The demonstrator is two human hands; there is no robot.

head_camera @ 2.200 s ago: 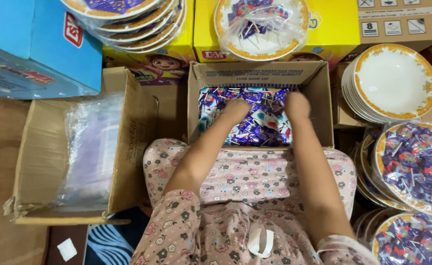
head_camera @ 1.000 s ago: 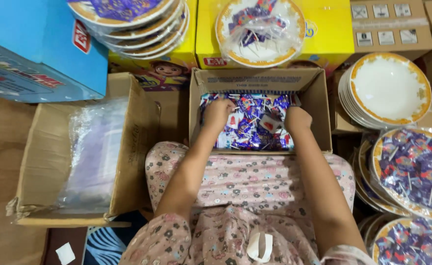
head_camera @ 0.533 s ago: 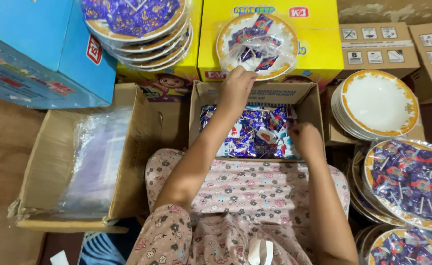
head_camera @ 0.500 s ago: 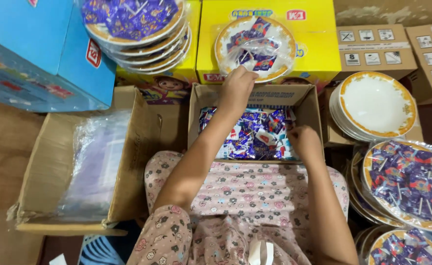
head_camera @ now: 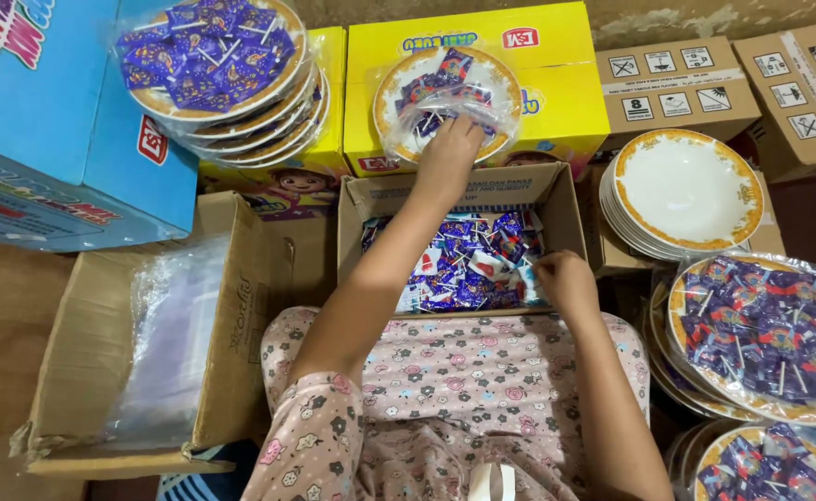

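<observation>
Your left hand (head_camera: 447, 156) grasps the bag edge on the bagged plate (head_camera: 447, 97), upper centre. Your right hand (head_camera: 564, 280), clenched, rests among wrapped candies (head_camera: 468, 269) in the carton (head_camera: 556, 190). Filling step; next, transfer candies upward.

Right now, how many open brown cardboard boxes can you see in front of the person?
2. One open box at the left holds clear plastic bags; the other box in the middle holds wrapped candies. Others may be hidden.
</observation>
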